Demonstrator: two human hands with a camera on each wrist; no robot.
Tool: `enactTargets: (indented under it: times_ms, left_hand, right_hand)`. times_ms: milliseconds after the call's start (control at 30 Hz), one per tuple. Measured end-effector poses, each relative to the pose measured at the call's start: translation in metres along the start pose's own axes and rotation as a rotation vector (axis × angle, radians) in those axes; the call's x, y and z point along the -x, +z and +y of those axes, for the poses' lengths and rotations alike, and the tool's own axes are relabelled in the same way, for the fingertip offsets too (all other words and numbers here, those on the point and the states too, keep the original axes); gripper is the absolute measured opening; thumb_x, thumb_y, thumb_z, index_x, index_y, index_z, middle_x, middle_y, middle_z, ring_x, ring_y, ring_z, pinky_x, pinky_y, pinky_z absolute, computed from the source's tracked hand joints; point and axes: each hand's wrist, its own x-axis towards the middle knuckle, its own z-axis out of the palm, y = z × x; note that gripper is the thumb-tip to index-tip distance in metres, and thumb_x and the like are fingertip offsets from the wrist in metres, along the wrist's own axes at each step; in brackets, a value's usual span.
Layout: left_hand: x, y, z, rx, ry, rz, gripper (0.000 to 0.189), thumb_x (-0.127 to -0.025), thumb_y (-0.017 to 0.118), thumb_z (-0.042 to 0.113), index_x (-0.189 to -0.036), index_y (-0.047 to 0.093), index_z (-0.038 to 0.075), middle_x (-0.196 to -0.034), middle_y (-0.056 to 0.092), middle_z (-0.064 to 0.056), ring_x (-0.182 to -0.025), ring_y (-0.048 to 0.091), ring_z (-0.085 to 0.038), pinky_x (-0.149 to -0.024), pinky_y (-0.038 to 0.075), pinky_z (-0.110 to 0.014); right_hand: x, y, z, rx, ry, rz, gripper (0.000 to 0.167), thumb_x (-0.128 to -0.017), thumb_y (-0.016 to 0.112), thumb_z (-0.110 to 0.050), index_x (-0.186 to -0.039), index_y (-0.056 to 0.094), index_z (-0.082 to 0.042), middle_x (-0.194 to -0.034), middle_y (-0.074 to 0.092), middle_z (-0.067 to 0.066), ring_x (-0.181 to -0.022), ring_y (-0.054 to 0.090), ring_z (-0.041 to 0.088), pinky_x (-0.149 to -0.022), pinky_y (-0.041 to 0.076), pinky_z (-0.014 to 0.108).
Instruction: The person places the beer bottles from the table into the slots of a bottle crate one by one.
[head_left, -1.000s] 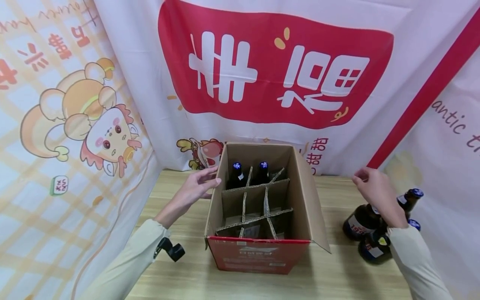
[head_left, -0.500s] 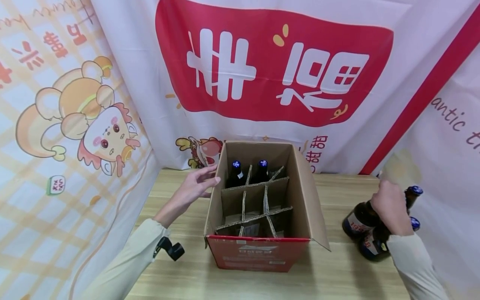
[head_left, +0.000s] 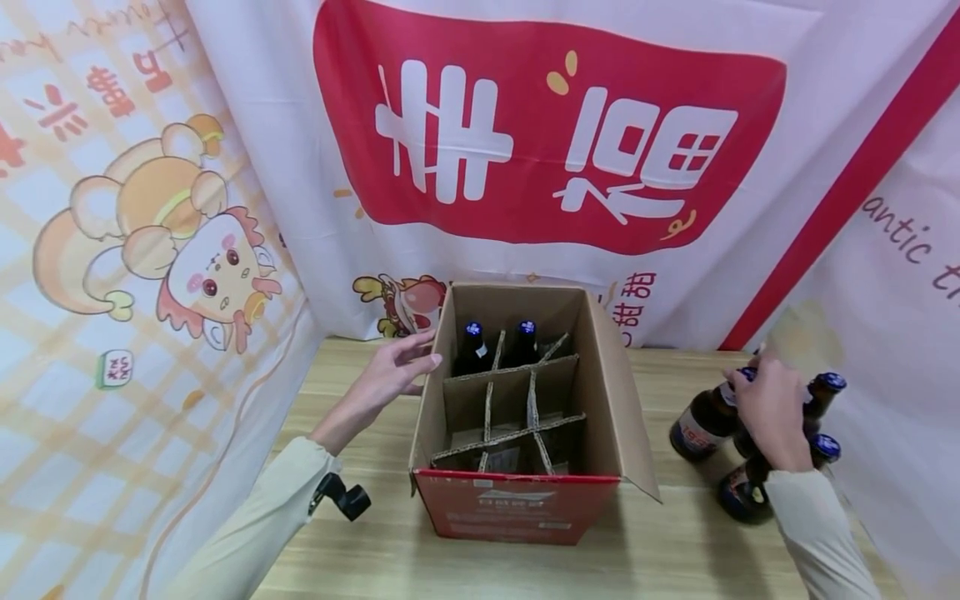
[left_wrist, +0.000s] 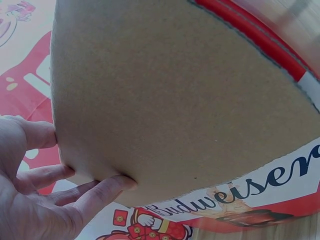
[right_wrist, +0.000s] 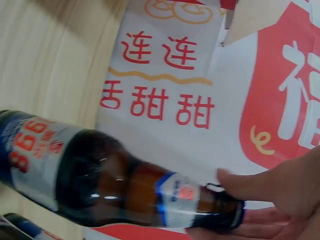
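Note:
An open red cardboard carton [head_left: 517,512] with card dividers [head_left: 510,442] stands on the table. Two brown beer bottles with blue caps [head_left: 527,337] are in its far compartments. My left hand [head_left: 386,371] is at its left side, and in the left wrist view relaxed fingertips rest on a bare cardboard flap [left_wrist: 165,110]. Over at the right, my right hand [head_left: 772,412] holds a beer bottle [head_left: 701,425] by the top of its neck. The right wrist view shows this bottle's label [right_wrist: 35,155] and its neck between thumb and fingers.
More beer bottles stand around the right hand, one in front [head_left: 746,492] and one behind [head_left: 825,387]. A printed cloth [head_left: 547,133] hangs behind the carton, and another [head_left: 150,333] lines the left side. Wooden tabletop [head_left: 652,550] lies between carton and bottles.
My right hand has come down among the bottles and taken one by the neck. That bottle has shifted slightly left, apart from the front one. The left hand has stayed at the carton.

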Motion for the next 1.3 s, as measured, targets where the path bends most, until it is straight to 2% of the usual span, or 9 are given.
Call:
enactTargets:
  times_ms: [167, 333, 500, 600, 767, 900, 1000, 1167, 1300]
  left_hand:
    - [0.002, -0.001, 0.000, 0.000, -0.001, 0.002, 0.066, -0.106, 0.062, 0.025, -0.163, 0.034, 0.008, -0.160, 0.042, -0.028, -0.139, 0.052, -0.046, -0.106, 0.055, -0.056]
    - [0.003, 0.000, 0.000, 0.005, -0.005, 0.003, 0.066, -0.106, 0.062, 0.025, -0.163, 0.034, 0.008, -0.159, 0.043, -0.028, -0.138, 0.052, -0.046, -0.105, 0.055, -0.056]
    - [0.003, 0.000, 0.000, 0.006, -0.009, 0.007, 0.066, -0.106, 0.062, 0.025, -0.163, 0.035, 0.009, -0.159, 0.044, -0.027, -0.137, 0.053, -0.046, -0.105, 0.056, -0.055]
    - [0.002, -0.001, -0.001, 0.006, -0.006, 0.005, 0.066, -0.106, 0.062, 0.024, -0.163, 0.034, 0.008, -0.159, 0.044, -0.028, -0.138, 0.053, -0.046, -0.106, 0.055, -0.056]
    - [0.003, -0.002, -0.001, 0.001, -0.004, 0.007, 0.066, -0.106, 0.062, 0.026, -0.163, 0.035, 0.009, -0.159, 0.044, -0.028, -0.138, 0.053, -0.046, -0.105, 0.056, -0.055]
    - [0.002, -0.002, 0.000, 0.003, -0.004, 0.009, 0.066, -0.105, 0.063, 0.026, -0.163, 0.035, 0.009, -0.159, 0.045, -0.027, -0.138, 0.053, -0.045, -0.104, 0.057, -0.053]
    - [0.001, -0.001, 0.000, 0.009, -0.002, 0.012, 0.066, -0.105, 0.063, 0.026, -0.163, 0.036, 0.010, -0.158, 0.046, -0.026, -0.137, 0.054, -0.045, -0.103, 0.057, -0.053]
    - [0.001, 0.000, -0.002, 0.008, 0.011, 0.003, 0.066, -0.106, 0.062, 0.025, -0.163, 0.035, 0.008, -0.158, 0.045, -0.028, -0.137, 0.053, -0.046, -0.104, 0.057, -0.054]
    - [0.000, 0.000, -0.003, 0.011, 0.015, -0.002, 0.066, -0.106, 0.062, 0.025, -0.163, 0.034, 0.007, -0.158, 0.044, -0.028, -0.138, 0.053, -0.047, -0.104, 0.056, -0.055]
  right_hand:
    - [0.003, 0.019, 0.002, -0.054, 0.002, 0.104, 0.030, -0.098, 0.074, -0.017, -0.094, 0.061, 0.010, -0.069, 0.056, 0.020, -0.061, 0.056, 0.041, -0.051, 0.040, 0.043]
    - [0.008, 0.039, 0.005, -0.144, 0.044, 0.206, 0.035, -0.100, 0.073, -0.022, -0.106, 0.064, 0.011, -0.097, 0.065, 0.031, -0.091, 0.060, 0.050, -0.076, 0.043, 0.062]
    - [0.013, 0.060, 0.009, -0.262, 0.067, 0.301, 0.040, -0.099, 0.074, -0.022, -0.118, 0.062, 0.010, -0.111, 0.060, 0.033, -0.103, 0.055, 0.050, -0.088, 0.041, 0.067]
    - [0.015, 0.070, 0.010, -0.311, 0.065, 0.344, 0.039, -0.098, 0.075, -0.021, -0.122, 0.063, 0.008, -0.114, 0.059, 0.032, -0.104, 0.054, 0.048, -0.088, 0.041, 0.064]
    - [0.017, 0.079, 0.008, -0.322, 0.111, 0.345, 0.037, -0.102, 0.068, -0.025, -0.129, 0.062, 0.000, -0.112, 0.067, 0.027, -0.095, 0.061, 0.044, -0.077, 0.043, 0.054]
    - [0.019, 0.079, 0.008, -0.303, 0.133, 0.333, 0.039, -0.104, 0.065, -0.025, -0.136, 0.060, -0.004, -0.112, 0.070, 0.024, -0.089, 0.063, 0.039, -0.070, 0.042, 0.039]
    - [0.021, 0.079, 0.007, -0.333, 0.168, 0.343, 0.045, -0.103, 0.066, -0.028, -0.140, 0.058, -0.004, -0.116, 0.071, 0.024, -0.095, 0.065, 0.037, -0.075, 0.044, 0.034]
    - [0.025, 0.084, 0.006, -0.407, 0.282, 0.420, 0.052, -0.100, 0.070, -0.038, -0.133, 0.061, 0.001, -0.124, 0.070, 0.022, -0.114, 0.065, 0.035, -0.096, 0.051, 0.039]
    - [0.025, 0.088, 0.006, -0.404, 0.284, 0.487, 0.042, -0.098, 0.074, -0.035, -0.120, 0.069, 0.001, -0.116, 0.074, 0.019, -0.106, 0.066, 0.031, -0.090, 0.049, 0.019]
